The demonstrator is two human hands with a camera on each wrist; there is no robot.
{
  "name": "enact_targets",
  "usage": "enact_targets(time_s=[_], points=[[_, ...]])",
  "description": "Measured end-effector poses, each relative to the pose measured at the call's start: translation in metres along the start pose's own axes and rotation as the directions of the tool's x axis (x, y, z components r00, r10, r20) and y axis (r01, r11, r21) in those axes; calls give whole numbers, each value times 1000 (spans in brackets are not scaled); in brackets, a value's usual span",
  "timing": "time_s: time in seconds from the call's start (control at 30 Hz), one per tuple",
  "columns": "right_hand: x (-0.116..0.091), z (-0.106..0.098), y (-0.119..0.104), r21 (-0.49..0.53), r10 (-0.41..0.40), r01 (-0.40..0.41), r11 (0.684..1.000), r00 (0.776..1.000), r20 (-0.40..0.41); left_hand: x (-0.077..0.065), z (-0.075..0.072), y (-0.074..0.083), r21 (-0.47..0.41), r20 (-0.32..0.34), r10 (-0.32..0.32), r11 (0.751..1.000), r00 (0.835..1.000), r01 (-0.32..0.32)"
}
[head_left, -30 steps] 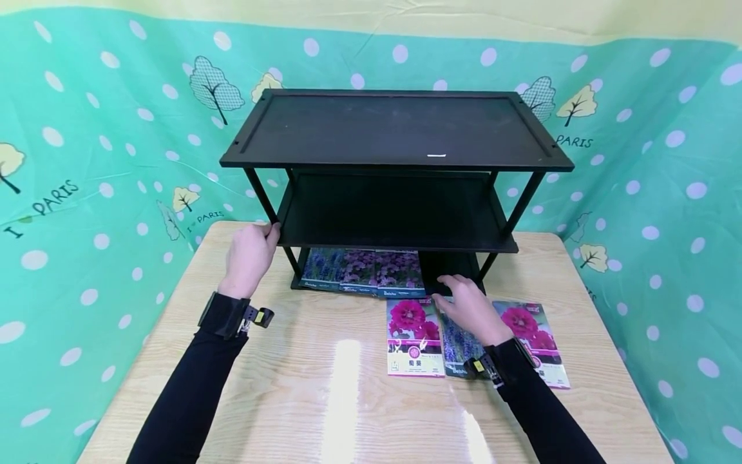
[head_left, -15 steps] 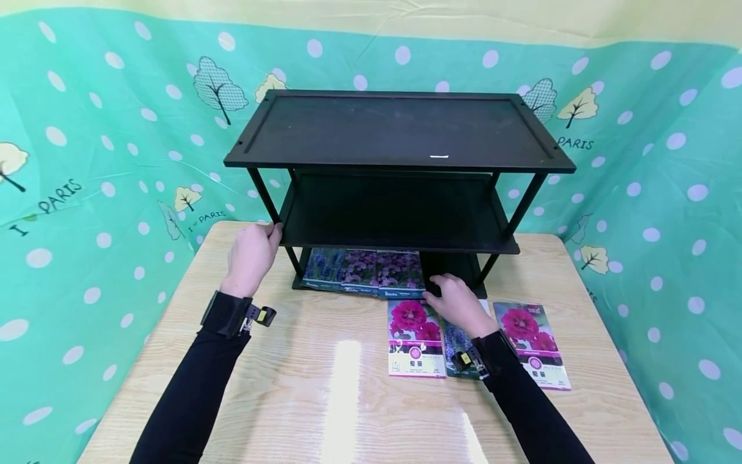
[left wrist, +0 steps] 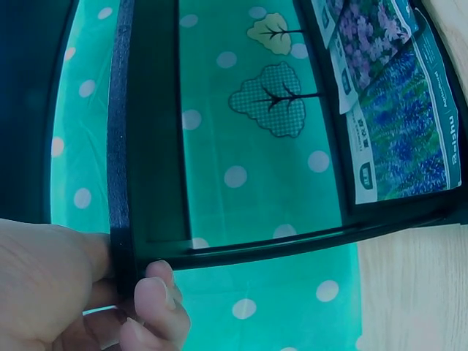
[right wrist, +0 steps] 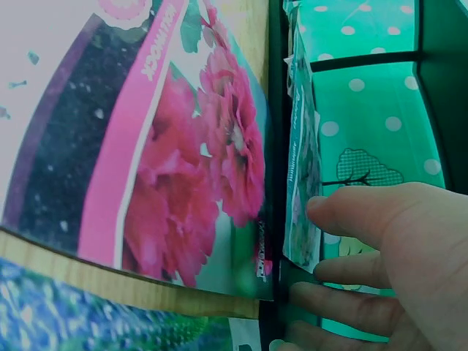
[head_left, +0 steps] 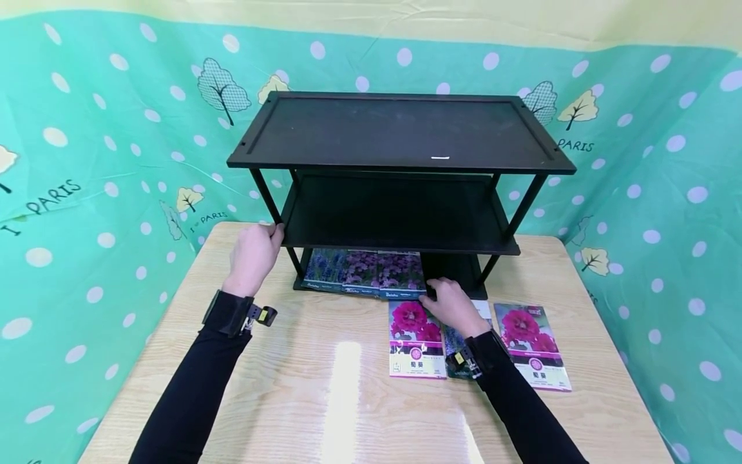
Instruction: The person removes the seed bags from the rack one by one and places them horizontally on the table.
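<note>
A black three-tier shelf rack (head_left: 400, 132) stands on the table. My left hand (head_left: 254, 256) grips its middle tier at the front left corner; in the left wrist view the thumb and fingers (left wrist: 157, 303) lie around the black edge. On the bottom tier, seed packets with blue and purple flowers sit in a row. The rightmost purple-flower packet (head_left: 401, 274) has my right hand (head_left: 455, 306) at its right edge. In the right wrist view, a fingertip (right wrist: 318, 210) meets this packet, and the other fingers reach out loosely beside it.
In front of the rack lie a pink hollyhock packet (head_left: 416, 338), a blue-flower packet (head_left: 453, 341) partly under my right forearm, and another hollyhock packet (head_left: 533, 348) further right. A dotted green curtain (head_left: 116, 290) surrounds the wooden table (head_left: 278, 386).
My right hand has moved left to the edge of the rightmost purple-flower packet, uncovering more of the right hollyhock packet. The left hand keeps its grip on the rack.
</note>
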State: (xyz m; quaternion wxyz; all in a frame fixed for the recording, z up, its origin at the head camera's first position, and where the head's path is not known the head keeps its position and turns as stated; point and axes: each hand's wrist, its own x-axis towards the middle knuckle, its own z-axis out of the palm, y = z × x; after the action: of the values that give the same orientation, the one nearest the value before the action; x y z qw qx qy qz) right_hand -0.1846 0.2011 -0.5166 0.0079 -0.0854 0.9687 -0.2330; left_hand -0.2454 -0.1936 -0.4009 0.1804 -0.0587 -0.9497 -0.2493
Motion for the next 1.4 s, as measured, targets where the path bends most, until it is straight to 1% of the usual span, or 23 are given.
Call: enact_targets(time_s=[0.13,0.27,0.47,0.57,0.8,1.03,1.2,1.4], points=[[-1,3,1,-4,-7,6,1000,1000,-20,0,1,0,-5,9,-6,1000,1000,6],[0,7,1,-24,7,-8,1000,1000,-25,-2,3,-2,-12,18,-13,1000,1000,13],[6,16,-1,-64,41,-43,997,999,-32,-3,5,-3,-10,2,-16,1000,1000,16],[7,18,-4,-72,67,-69,995,997,-33,-3,5,-3,-10,4,-16,1000,1000,16],[8,19,-5,-103,105,-107,989,994,-25,-4,4,-1,-11,-6,1,1000,1000,-1],[10,21,-5,-130,97,-100,986,995,-27,-3,2,0,-34,-11,31,999,999,-31],[12,18,-9,-140,115,-116,983,993,-18,-3,0,0,-35,-1,30,999,1000,-30],[17,18,-8,-140,129,-131,981,991,-20,-2,0,0,-37,7,18,999,1000,-17]])
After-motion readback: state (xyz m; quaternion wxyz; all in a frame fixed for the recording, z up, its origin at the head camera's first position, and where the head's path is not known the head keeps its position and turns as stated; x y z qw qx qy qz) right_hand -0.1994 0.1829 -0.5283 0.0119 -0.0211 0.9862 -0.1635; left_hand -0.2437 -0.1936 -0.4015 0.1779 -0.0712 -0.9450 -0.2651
